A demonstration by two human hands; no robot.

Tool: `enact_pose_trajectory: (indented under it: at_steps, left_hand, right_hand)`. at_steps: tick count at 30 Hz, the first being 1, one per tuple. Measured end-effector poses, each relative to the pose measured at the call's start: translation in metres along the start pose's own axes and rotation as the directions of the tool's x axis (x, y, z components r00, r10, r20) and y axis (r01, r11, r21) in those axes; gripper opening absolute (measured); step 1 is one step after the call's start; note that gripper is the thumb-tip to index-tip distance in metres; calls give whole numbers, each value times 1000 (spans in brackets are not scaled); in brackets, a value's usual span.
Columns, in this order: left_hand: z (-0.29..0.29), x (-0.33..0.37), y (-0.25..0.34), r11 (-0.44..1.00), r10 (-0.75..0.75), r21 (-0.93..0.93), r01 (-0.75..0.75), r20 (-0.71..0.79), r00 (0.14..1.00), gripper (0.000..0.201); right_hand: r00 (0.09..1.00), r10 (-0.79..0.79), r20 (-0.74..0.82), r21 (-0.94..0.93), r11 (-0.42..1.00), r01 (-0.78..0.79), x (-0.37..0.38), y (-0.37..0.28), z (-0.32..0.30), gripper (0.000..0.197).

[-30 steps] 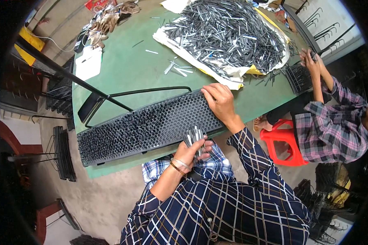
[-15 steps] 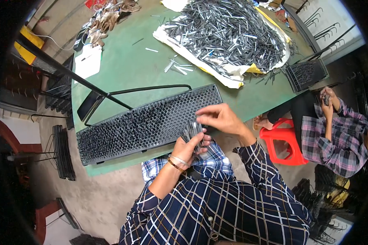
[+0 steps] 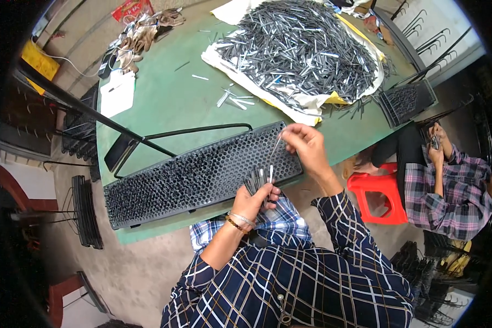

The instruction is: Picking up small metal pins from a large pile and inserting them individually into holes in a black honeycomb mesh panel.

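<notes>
Head view: a black perforated panel (image 3: 218, 174) lies along the near edge of a green table (image 3: 172, 104), its right end close to that edge. Dark pieces crowd the holes at left; those toward the right look mostly bare. Beyond the panel, open green surface extends to a white sack sheet (image 3: 232, 65) bearing a heap of dark strips (image 3: 306, 54); a few loose strips (image 3: 235, 100) lie just short of the sheet. A black bar (image 3: 90, 105) slants over the table's left side to the panel's far edge. The left hand (image 3: 252, 201), fingers curled, grasps a bundle of strips (image 3: 256, 179) at the panel's near edge. The right hand (image 3: 309, 148) pinches a thin strip (image 3: 276, 145) between thumb and forefinger above the panel's right end.
</notes>
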State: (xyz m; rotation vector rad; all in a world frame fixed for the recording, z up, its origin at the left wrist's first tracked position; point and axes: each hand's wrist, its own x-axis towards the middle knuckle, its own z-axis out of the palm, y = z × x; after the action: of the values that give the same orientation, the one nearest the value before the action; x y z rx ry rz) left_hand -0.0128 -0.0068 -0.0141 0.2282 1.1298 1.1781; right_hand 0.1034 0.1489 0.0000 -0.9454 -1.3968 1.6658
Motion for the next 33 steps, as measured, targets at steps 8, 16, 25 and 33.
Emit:
enact_pose_trajectory:
  at_steps: [8, 16, 25, 33]
  left_hand:
    - [7, -3, 2, 991, -83, -104, 84, 15, 996, 21]
    - [5, -2, 4, 992, -80, -105, 77, -26, 996, 22]
    - [7, -3, 10, 992, -69, -106, 65, -33, 997, 23]
    - [8, -1, 15, 996, 37, -80, -42, -62, 997, 21]
  right_hand:
    - [944, -323, -72, -332, 900, 283, 35, 27, -6, 12]
    - [814, -570, 108, -625, 598, 502, 32, 30, 0, 9]
    - [771, -598, 219, -753, 399, 523, 24, 19, 2, 12]
    - [906, 176, 386, -242, 967, -84, -22, -2, 7, 19]
